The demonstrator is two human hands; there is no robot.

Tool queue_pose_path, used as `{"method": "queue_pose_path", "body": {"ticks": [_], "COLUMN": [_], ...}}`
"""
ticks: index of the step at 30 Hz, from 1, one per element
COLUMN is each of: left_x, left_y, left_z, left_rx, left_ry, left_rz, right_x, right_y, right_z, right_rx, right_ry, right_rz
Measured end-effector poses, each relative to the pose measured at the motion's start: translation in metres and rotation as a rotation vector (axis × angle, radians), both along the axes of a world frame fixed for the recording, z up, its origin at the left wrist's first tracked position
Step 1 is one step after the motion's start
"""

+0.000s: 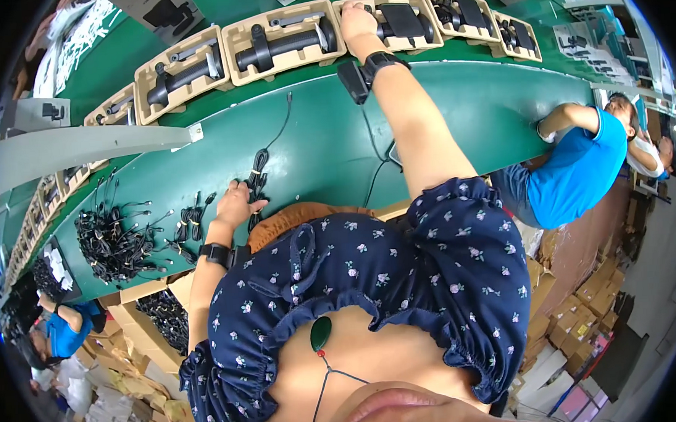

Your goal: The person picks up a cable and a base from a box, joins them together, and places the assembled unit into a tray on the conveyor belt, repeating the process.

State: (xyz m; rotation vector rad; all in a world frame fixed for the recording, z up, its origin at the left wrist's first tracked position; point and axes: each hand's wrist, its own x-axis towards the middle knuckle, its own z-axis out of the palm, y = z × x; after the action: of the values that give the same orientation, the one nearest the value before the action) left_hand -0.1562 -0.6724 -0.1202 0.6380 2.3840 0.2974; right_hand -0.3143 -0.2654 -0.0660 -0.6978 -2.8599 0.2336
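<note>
My right hand (357,28) reaches far forward to the left end of a cardboard-coloured moulded tray (416,45). Its fingers are bent down into that end, and what they may hold is hidden. A flat black part (401,20) lies in the same tray. On the green bench, my left hand (234,206) rests with its thumb spread from its fingers and nothing seen in its grasp. Just right of it lies a tied black cable (259,169), one end trailing forward. Small bundled black cables (192,221) lie to its left.
Further moulded trays (284,65) with black parts run in a curved row along the far side. A tangled cable heap (110,238) sits at left, near a grey curved bar (83,157). An open carton (164,316) of cables stands below. Co-workers sit at right (576,164) and lower left (65,332).
</note>
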Motion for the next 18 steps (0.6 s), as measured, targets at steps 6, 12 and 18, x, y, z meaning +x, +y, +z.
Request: {"method": "queue_pose_path", "body": {"ticks": [6, 12, 18], "left_x": [-0.013, -0.021, -0.03], "left_y": [-0.011, -0.011, -0.015], "left_z": [-0.01, -0.007, -0.031], "left_rx": [-0.005, -0.022, 0.009], "left_ry": [-0.007, -0.002, 0.055], "left_rz": [-0.046, -0.038, 0.007], "right_x": [0.054, 0.161, 0.253], "right_y": [-0.003, 0.018, -0.019], "right_z": [0.024, 0.011, -0.04], "right_rx": [0.464, 0.252, 0.27], "right_ry": [0.069, -0.376, -0.865], "right_rz": [0.222, 0.155, 0.243]}}
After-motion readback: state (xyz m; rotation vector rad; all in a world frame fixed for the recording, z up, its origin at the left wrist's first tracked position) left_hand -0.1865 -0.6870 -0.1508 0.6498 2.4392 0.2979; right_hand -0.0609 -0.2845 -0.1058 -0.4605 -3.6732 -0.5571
